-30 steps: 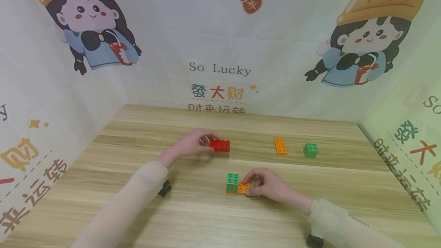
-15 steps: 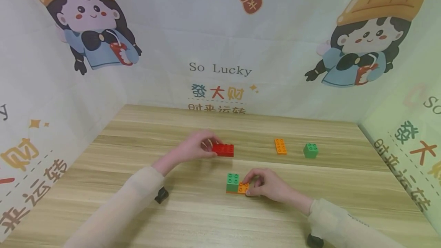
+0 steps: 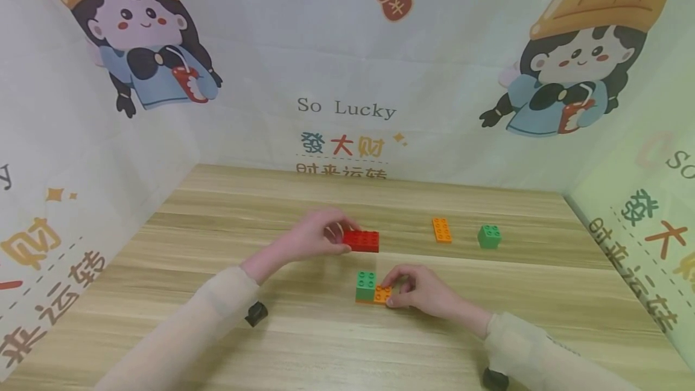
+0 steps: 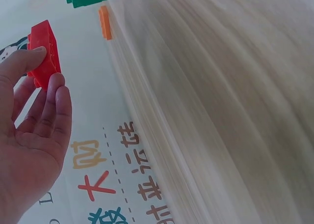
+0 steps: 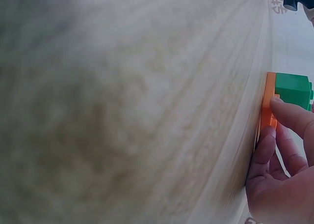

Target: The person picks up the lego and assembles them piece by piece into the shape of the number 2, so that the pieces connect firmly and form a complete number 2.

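Observation:
My left hand [image 3: 317, 235] pinches a red building brick [image 3: 362, 241] by its left end, thumb on one side and fingertips on the other. In the left wrist view the red brick [image 4: 45, 54] is held off the table. My right hand [image 3: 423, 292] pinches the right end of a flat orange building plate [image 3: 382, 294], which lies on the table. A green building brick [image 3: 366, 286] sits on the left half of that plate. In the right wrist view, thumb and fingers grip the orange plate [image 5: 269, 94] beside the green brick [image 5: 292, 89].
A second orange plate [image 3: 442, 230] and another green brick [image 3: 490, 236] lie farther back to the right on the wooden table [image 3: 260, 192]. A printed cloth [image 3: 347, 59] stands around the back and sides. Dark camera pieces [image 3: 256, 314] hang under the wrists.
My left hand has carried the red brick right and toward me, nearer the green brick on the plate. The right hand and its plate have stayed in place.

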Available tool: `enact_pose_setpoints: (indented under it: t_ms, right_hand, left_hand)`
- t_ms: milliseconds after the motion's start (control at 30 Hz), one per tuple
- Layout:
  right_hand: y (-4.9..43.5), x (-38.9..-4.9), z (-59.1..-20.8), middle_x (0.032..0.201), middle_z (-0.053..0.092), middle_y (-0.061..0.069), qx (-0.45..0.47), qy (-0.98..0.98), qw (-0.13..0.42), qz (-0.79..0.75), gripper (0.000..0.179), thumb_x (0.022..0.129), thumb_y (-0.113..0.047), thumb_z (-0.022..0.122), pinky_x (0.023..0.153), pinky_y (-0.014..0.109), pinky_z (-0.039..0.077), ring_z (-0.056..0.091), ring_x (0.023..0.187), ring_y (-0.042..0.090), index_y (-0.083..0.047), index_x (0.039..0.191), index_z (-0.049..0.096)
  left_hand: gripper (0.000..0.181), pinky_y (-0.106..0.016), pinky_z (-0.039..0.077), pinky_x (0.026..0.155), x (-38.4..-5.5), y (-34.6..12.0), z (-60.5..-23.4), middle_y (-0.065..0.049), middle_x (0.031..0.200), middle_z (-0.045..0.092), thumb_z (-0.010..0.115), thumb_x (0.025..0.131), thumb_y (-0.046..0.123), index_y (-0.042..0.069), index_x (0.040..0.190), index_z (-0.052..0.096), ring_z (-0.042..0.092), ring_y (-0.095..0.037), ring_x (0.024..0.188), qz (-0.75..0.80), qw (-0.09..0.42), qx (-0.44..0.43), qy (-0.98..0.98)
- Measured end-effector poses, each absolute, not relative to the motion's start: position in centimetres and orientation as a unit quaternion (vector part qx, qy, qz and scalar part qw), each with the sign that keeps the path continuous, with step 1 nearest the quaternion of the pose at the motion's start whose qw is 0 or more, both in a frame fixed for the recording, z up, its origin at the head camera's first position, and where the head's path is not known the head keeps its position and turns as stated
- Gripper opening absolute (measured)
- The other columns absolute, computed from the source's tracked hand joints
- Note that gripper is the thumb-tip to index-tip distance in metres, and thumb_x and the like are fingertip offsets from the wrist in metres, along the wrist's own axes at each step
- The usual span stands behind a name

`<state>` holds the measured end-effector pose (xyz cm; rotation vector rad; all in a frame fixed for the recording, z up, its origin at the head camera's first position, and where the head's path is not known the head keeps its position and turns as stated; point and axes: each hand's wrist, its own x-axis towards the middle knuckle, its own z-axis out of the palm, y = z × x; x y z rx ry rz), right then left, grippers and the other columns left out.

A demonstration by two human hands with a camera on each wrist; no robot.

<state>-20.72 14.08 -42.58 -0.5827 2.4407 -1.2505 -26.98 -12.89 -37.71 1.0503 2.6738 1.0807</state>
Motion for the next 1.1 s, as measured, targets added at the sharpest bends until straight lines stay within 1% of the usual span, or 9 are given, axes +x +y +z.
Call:
enact_pose_setpoints:
  t_ms: [200,467,633,767,933,1100]
  right_hand:
    - [14.0,-20.8,-42.5,0.101,0.068,0.006,-0.200,0.857,0.164,-0.445,0.024,0.083,-0.017,0.078,0.056,0.019,0.041,0.051,0.068,0.013,-0.012,0.105,0.070]
    - [13.9,-20.8,-42.6,0.105,0.070,0.007,-0.209,0.863,0.152,-0.434,0.025,0.083,-0.017,0.079,0.054,0.018,0.041,0.049,0.063,0.009,-0.011,0.106,0.070]
    - [13.9,-20.8,-42.7,0.110,0.070,0.007,-0.207,0.863,0.152,-0.436,0.024,0.084,-0.017,0.078,0.054,0.018,0.040,0.048,0.062,0.010,-0.011,0.106,0.070]
    - [13.8,-20.8,-42.7,0.111,0.070,0.008,-0.205,0.862,0.154,-0.437,0.025,0.084,-0.017,0.078,0.054,0.018,0.040,0.048,0.062,0.010,-0.011,0.107,0.070]
    - [13.8,-20.8,-42.6,0.109,0.070,0.008,-0.200,0.861,0.154,-0.441,0.026,0.084,-0.015,0.078,0.055,0.018,0.041,0.049,0.063,0.011,-0.010,0.107,0.070]
    - [13.8,-20.8,-42.4,0.108,0.070,0.011,-0.204,0.859,0.148,-0.446,0.027,0.083,-0.015,0.078,0.054,0.019,0.040,0.048,0.063,0.011,-0.007,0.107,0.069]
  left_hand:
    - [0.039,-0.020,0.057,0.077,-26.5,-12.4,-37.6,-0.003,0.106,0.070,0.078,0.082,0.009,0.013,0.119,0.067,0.063,-0.009,0.083,0.356,0.031,0.353,0.864]
    - [0.039,-0.020,0.057,0.076,-25.7,-12.0,-37.7,-0.004,0.103,0.069,0.078,0.082,0.008,0.012,0.119,0.067,0.062,-0.012,0.082,0.370,0.033,0.358,0.856]
    - [0.039,-0.020,0.057,0.076,-25.2,-11.9,-37.8,-0.003,0.103,0.069,0.078,0.082,0.009,0.012,0.118,0.066,0.062,-0.011,0.082,0.373,0.036,0.365,0.852]
    - [0.039,-0.019,0.057,0.075,-25.0,-11.8,-37.9,-0.002,0.103,0.070,0.079,0.082,0.009,0.013,0.118,0.067,0.063,-0.010,0.082,0.369,0.035,0.367,0.853]
    - [0.039,-0.020,0.058,0.074,-24.9,-11.6,-38.2,-0.003,0.102,0.071,0.079,0.081,0.006,0.011,0.117,0.067,0.063,-0.010,0.080,0.379,0.038,0.372,0.846]
    - [0.037,-0.020,0.058,0.074,-24.6,-11.4,-38.2,-0.005,0.101,0.071,0.078,0.080,0.004,0.010,0.115,0.067,0.063,-0.009,0.079,0.386,0.041,0.373,0.843]
